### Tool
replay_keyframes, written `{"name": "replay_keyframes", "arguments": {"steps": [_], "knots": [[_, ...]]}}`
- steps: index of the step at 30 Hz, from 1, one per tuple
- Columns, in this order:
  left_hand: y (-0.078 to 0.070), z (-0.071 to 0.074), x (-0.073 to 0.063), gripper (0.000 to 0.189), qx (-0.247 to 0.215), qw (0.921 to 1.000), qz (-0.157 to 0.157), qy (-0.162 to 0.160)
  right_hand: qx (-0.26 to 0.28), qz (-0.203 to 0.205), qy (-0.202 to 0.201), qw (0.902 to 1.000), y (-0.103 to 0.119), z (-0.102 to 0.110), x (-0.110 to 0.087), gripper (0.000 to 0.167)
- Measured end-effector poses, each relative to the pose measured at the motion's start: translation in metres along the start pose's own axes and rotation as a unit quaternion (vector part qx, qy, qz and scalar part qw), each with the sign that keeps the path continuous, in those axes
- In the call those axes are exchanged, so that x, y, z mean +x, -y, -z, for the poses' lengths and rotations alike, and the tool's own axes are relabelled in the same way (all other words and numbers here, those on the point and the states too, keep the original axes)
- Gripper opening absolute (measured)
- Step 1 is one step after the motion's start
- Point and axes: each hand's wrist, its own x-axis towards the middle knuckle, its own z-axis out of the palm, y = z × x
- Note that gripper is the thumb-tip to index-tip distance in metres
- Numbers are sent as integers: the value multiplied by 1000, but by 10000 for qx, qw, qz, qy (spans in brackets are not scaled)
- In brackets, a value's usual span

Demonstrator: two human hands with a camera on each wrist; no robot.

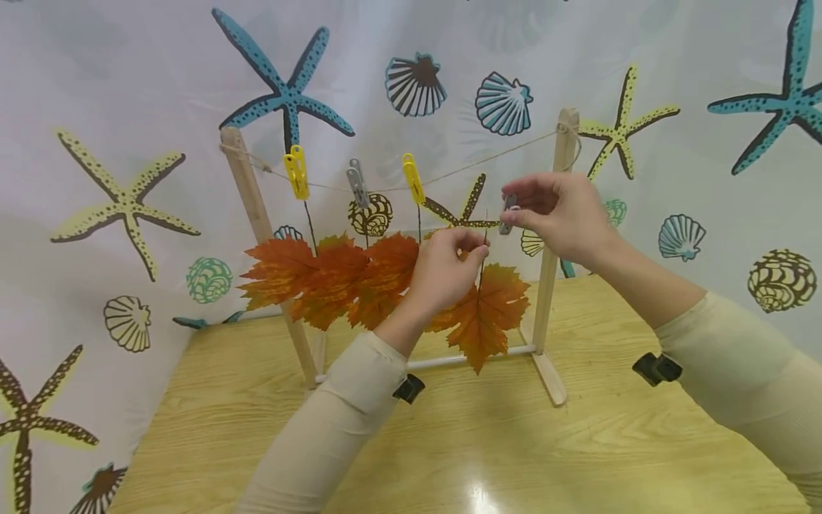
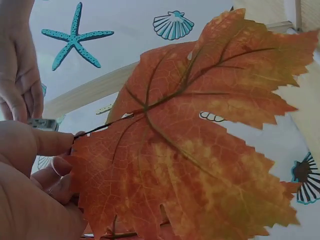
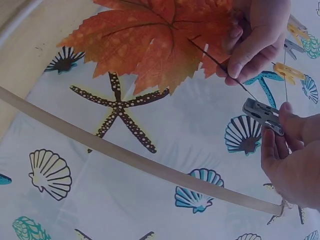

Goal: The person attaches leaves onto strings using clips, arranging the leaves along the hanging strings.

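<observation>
My left hand pinches the dark stem of an orange autumn leaf between thumb and fingertips. The leaf hangs below that hand and fills much of the left wrist view. To the right and slightly higher, my right hand holds a grey clothespin between thumb and fingers, close to the upper end of the stem. A thin twine runs behind and above both hands. Two yellow clothespins and another grey clothespin sit on it, with more orange leaves hanging beneath by their stems.
A wooden post at the left and another post at the right carry the twine. A white rod joins them low down. The frame stands on a wood-grain table, before a curtain printed with starfish and shells.
</observation>
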Motion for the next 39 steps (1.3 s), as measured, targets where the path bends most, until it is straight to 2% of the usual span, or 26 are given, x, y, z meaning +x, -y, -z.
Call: {"name": "replay_keyframes", "arguments": {"steps": [5, 12, 18, 21, 27, 33, 39], "knots": [[-8, 10, 4, 18, -30, 9996, 38, -292, -283, 107, -155, 9994, 25, 7, 18, 29], [-21, 15, 14, 19, -139, 9987, -89, -486, -676, -206, -23, 9975, 48, 25, 33, 35], [-23, 18, 19, 17, -176, 9981, -96, -586, -239, -481, 5, 9986, 64, 33, 49, 36], [-23, 19, 22, 18, -208, 9981, -35, -580, -137, -542, -51, 9984, 68, 36, 56, 33], [-23, 20, 24, 16, -219, 9980, 58, -590, -178, -406, -139, 9989, 74, 31, 65, 28], [-25, 23, 24, 19, -289, 9976, -8, -635, -716, -244, 157, 9970, 73, 25, 67, 26], [-26, 23, 24, 17, -276, 9974, -96, -660, -832, -250, 432, 9953, 70, 20, 67, 26]]}}
